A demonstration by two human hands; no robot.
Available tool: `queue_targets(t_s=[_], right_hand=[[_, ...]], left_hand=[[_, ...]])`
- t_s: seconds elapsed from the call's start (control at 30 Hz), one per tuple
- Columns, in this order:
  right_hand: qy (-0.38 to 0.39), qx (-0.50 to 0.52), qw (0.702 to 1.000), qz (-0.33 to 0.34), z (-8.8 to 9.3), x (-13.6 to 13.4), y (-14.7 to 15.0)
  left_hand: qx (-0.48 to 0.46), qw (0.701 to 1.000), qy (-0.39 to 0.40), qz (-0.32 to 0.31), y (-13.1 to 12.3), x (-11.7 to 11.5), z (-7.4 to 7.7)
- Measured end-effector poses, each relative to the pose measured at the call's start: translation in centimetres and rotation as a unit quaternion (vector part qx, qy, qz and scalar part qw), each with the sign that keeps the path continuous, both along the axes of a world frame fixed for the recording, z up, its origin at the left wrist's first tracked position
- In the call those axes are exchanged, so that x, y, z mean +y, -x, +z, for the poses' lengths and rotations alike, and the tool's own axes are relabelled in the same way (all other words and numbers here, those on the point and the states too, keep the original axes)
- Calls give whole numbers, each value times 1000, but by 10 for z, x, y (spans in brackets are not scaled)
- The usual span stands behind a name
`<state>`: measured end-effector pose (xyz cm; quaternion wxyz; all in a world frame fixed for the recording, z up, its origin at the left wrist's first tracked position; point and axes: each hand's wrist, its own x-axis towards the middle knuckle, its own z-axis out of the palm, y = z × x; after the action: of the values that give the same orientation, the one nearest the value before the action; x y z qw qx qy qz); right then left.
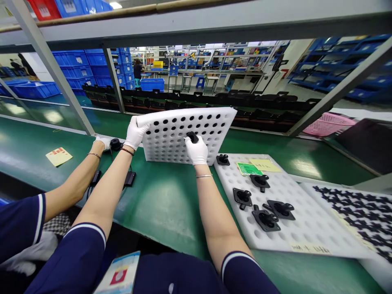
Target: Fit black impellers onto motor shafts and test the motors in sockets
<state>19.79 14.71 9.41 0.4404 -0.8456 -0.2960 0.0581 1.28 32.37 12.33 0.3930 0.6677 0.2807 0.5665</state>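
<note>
My left hand [135, 134], in a white glove, grips the upper left corner of a white foam tray [174, 149] full of round holes. The tray is tilted up on its lower edge, its holed face toward me. My right hand [197, 151], gloved too, is closed on a small black plastic part [192, 137] in front of that face; whether the part touches the tray I cannot tell. To the right, a second foam tray [301, 216] lies flat, bearing several black square-flanged parts [266, 219] with round knobs, a green card [249, 168] and a yellow paper label [265, 165].
At left, a co-worker's gloved hand [104, 142] is beside a black round device [115, 143] with a cable. A yellow note [59, 157] lies on the green table [159, 196]. Far right is a tray of black star-shaped parts [358, 212]. Metal shelf posts [113, 77] rise behind.
</note>
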Motion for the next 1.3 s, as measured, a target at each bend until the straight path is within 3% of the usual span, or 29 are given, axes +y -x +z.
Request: queue_targets(t_s=[0.2, 0.37, 0.53, 0.77, 0.87, 1.0, 1.13, 1.3], right_hand=[[-11, 0, 1000, 5, 2, -8, -18], [-11, 8, 1000, -9, 5, -14, -33], [-20, 12, 1000, -11, 8, -21, -39], [-29, 25, 999, -31, 8, -29, -53], [-43, 26, 998, -34, 6, -35, -60], [-67, 36, 996, -50, 0, -43, -76], [-86, 46, 995, -24, -1, -39, -91], [-87, 45, 994, -51, -6, -48, -105]], left_hand=[[-1, 1000, -6, 23, -1, 4, -2], [-25, 1000, -2, -9, 0, 2, -4], [-32, 999, -8, 13, 1, 1, -5], [-37, 999, -24, -2, 3, 2, -9], [-36, 999, -27, 15, 3, 5, -11], [-63, 998, -30, -6, 3, 10, -17], [-86, 996, -29, 6, 3, 13, -22], [-97, 995, -11, 14, 1, 15, -21]])
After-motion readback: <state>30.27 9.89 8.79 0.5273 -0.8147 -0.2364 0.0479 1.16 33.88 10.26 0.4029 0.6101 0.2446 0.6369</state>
